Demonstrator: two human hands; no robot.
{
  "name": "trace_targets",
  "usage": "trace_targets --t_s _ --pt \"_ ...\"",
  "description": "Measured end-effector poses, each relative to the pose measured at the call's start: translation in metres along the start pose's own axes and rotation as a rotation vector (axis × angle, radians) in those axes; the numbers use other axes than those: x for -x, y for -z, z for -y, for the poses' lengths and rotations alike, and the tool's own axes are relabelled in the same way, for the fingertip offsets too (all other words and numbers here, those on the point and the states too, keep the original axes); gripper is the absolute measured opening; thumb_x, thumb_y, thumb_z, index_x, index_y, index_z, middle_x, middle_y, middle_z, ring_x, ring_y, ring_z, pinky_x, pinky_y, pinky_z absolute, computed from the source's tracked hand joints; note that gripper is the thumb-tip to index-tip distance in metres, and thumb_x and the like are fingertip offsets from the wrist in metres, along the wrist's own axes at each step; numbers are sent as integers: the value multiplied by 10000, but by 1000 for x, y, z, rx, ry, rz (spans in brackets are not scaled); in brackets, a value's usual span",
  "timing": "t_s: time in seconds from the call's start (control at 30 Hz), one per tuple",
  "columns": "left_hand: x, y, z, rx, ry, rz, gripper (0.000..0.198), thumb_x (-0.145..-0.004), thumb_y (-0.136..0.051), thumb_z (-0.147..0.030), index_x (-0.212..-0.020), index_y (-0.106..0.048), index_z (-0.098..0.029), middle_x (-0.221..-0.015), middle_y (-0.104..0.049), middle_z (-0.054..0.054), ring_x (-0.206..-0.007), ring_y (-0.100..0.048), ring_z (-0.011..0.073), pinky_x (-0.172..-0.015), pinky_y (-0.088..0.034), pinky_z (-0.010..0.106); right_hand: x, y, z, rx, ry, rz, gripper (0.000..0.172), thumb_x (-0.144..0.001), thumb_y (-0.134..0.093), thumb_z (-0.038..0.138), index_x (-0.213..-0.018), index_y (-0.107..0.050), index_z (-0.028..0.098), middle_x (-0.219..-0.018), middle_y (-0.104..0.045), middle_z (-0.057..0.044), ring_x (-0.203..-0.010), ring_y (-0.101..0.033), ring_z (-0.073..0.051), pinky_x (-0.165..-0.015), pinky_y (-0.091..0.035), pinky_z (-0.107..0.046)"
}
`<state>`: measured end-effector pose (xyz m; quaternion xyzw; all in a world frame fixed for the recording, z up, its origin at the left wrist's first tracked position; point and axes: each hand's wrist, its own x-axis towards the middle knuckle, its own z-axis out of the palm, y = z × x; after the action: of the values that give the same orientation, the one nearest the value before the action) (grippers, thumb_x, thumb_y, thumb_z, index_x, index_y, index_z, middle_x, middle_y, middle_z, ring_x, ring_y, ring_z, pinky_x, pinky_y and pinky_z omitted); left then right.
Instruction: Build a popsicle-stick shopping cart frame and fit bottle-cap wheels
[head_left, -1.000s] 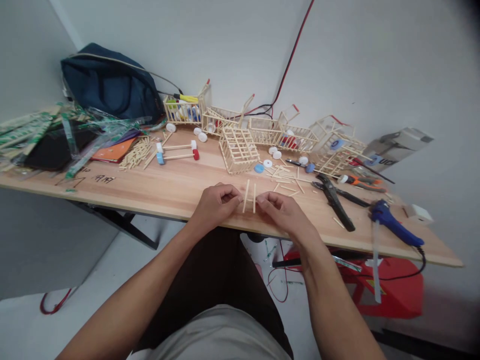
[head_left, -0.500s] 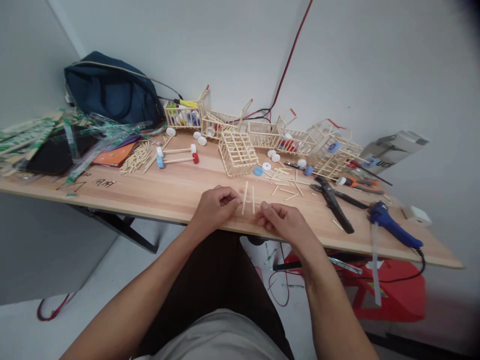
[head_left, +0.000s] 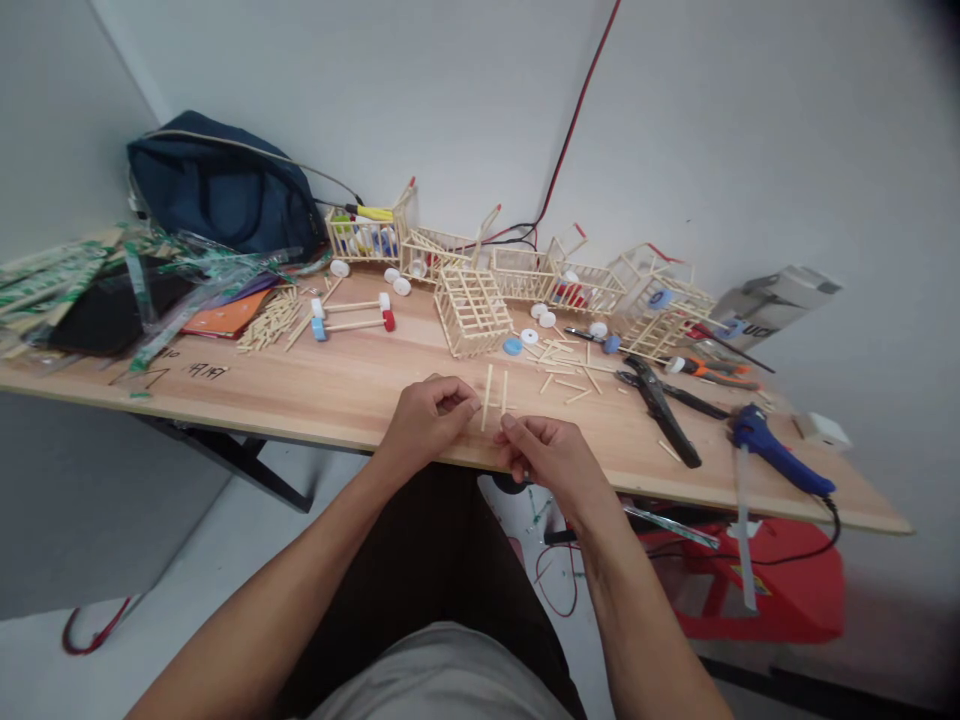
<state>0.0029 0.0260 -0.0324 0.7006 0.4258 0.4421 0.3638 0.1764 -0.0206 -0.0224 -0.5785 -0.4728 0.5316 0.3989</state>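
Over the front of the table, a small frame of thin wooden sticks [head_left: 487, 392] shows two long sticks side by side with a thin crosspiece between them. My left hand [head_left: 431, 418] pinches it at the left side, fingers curled and thumb against the fingertips. At the lower end of the right-hand stick, my right hand [head_left: 546, 448] has thumb and fingertips closed on it. Just beyond the hands stands a wooden stick cage [head_left: 472, 312]. Loose short sticks [head_left: 559, 355], a blue disc [head_left: 512, 346] and a white disc [head_left: 529, 337] lie to its right.
Several stick carts [head_left: 525, 275] line the wall. At right lie black-handled pliers [head_left: 664, 415], orange-handled pliers [head_left: 712, 372] and a blue glue gun [head_left: 780, 455] with its cable over the edge. At left are wheel axles [head_left: 354, 324], a stick pile [head_left: 274, 320] and a blue bag [head_left: 225, 185].
My right hand has moved left and slightly down, and its thumb now meets the right-hand stick. My left hand stays nearly in place. The camera view has shifted slightly.
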Motion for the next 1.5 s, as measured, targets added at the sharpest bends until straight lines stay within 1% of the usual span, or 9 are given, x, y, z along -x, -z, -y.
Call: trace_targets --t_s 0.3,0.6,1.0,1.2,1.5 --pt "-1 0 0 20 31 3 140 -752 -577 -244 -702 -660 -144 -725 -643 27 -689 -568 142 -674 -428 255 -1 1 -2 73 74 25 384 -768 -637 517 -646 -593 155 -567 -604 3 -441 -437 -56 -436 -308 -195" --pt "-1 1 0 65 60 10 145 -743 -582 -255 -675 -649 -147 -680 -624 11 -668 -548 130 -655 -416 242 -3 5 -7 156 112 52 378 -819 -587 501 -661 -575 158 -554 -557 18 -461 -415 -63 -455 -298 -202" --pt "-2 2 -4 71 83 12 165 -737 -586 -274 -658 -649 -144 -668 -617 11 -647 -540 126 -635 -412 238 -2 4 -3 172 113 65 373 -804 -582 497 -633 -546 168 -534 -543 27 -446 -397 -65 -453 -289 -216" --pt "-1 1 -3 101 90 21 178 -748 -586 -292 -671 -646 -143 -669 -612 8 -651 -540 124 -642 -420 234 -2 4 -2 173 105 64 371 -795 -586 508 -651 -543 169 -550 -552 26 -453 -408 -67 -453 -292 -214" --pt "-1 0 -3 165 123 31 188 -744 -601 -312 -675 -641 -142 -651 -611 3 -629 -537 120 -631 -421 232 -3 6 2 136 86 85 368 -764 -620 531 -700 -580 170 -565 -570 23 -467 -422 -77 -462 -306 -219"
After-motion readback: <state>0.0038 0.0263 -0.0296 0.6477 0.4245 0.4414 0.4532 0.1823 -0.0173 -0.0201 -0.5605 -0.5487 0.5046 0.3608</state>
